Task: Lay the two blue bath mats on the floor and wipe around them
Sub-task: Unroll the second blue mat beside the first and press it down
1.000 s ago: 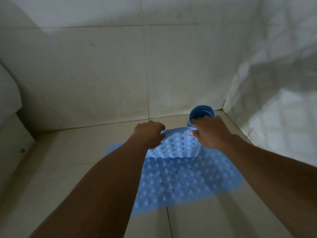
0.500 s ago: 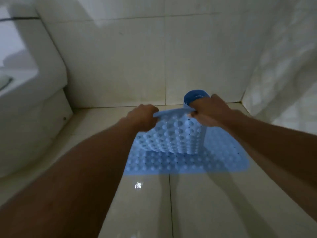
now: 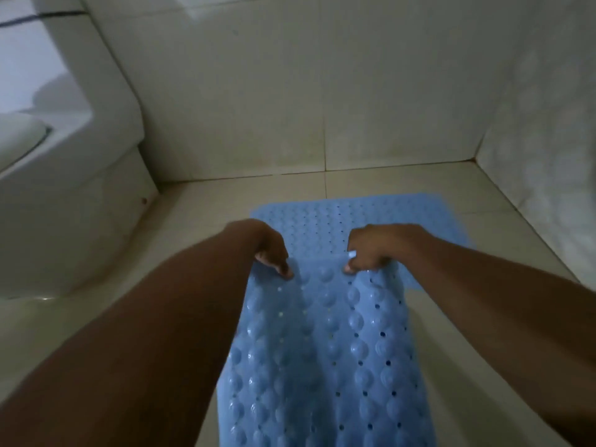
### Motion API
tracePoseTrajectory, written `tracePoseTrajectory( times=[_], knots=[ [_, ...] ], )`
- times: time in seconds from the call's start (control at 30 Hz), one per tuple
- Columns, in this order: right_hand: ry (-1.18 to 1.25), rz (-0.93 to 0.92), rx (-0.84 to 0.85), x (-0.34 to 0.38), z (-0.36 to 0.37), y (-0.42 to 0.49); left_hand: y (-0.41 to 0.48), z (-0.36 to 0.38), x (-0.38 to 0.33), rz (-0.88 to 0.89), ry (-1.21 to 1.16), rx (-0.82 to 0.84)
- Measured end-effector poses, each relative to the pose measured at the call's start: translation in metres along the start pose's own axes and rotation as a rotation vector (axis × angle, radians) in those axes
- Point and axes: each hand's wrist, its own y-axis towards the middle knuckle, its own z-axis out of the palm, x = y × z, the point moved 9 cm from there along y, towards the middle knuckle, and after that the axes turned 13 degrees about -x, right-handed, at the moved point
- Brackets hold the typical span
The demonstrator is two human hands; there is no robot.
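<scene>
On the tiled floor, near the corner: two blue mats are shown, one laid, one being laid.
Far mat (image 3: 354,217): laid flat on the floor (image 3: 403,182), close to the back wall (image 3: 290,91).
Near mat (image 3: 322,350): stretched toward the viewer, suction cups facing up; its far edge appears to overlap the far mat.
Left hand (image 3: 271,250): fingers curled and closed on the near mat's far-left corner.
Right hand (image 3: 371,250): closed likewise on the far-right corner.
Toilet base (image 3: 64,204): stands at left, apart from both mats.
Risk, overlap: a raised seam would probably be left if the edge is released where it is held.
Risk, orientation: with cups upward, grip on the glossy tile may be poor, and sliding is likely.
Risk, ripples: the sagging middle could trap folds if lowered unevenly.
Wiping: judged not yet begun; no cloth is seen.
</scene>
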Motion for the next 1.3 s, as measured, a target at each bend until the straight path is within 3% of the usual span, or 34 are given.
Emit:
tracePoseTrajectory(
  times=[0.23, 0.6, 0.77, 0.93, 1.0, 1.07, 1.1, 1.2, 1.3],
  knots=[
    [0.103, 0.185, -0.195, -0.001, 0.045, 0.021, 0.041, 0.070, 0.028, -0.050, -0.129, -0.235],
    [0.053, 0.275, -0.107, -0.033, 0.162, 0.055, 0.102, 0.150, 0.015, 0.000, -0.078, -0.250],
    [-0.012, 0.221, -0.314, -0.019, 0.162, 0.072, 0.117, 0.168, 0.020, -0.012, 0.014, -0.349],
    [0.132, 0.218, -0.473, -0.012, 0.158, 0.084, 0.096, 0.170, 0.035, -0.006, -0.022, -0.632],
    [0.297, 0.281, -0.680, -0.023, 0.149, 0.068, 0.081, 0.188, 0.020, 0.073, -0.122, -0.620],
    [0.357, 0.450, -0.810, -0.046, 0.144, 0.045, 0.066, 0.221, -0.007, 0.127, -0.190, -0.506],
    [0.412, 0.576, -0.763, -0.063, 0.154, 0.037, 0.060, 0.237, -0.017, 0.115, -0.217, -0.469],
    [0.705, 0.925, -0.343, -0.090, 0.206, 0.011, 0.053, 0.261, -0.027, 0.018, -0.252, -0.477],
    [1.026, 0.956, -0.127, -0.081, 0.233, -0.006, 0.057, 0.264, -0.025, -0.003, -0.213, -0.479]
  ],
)
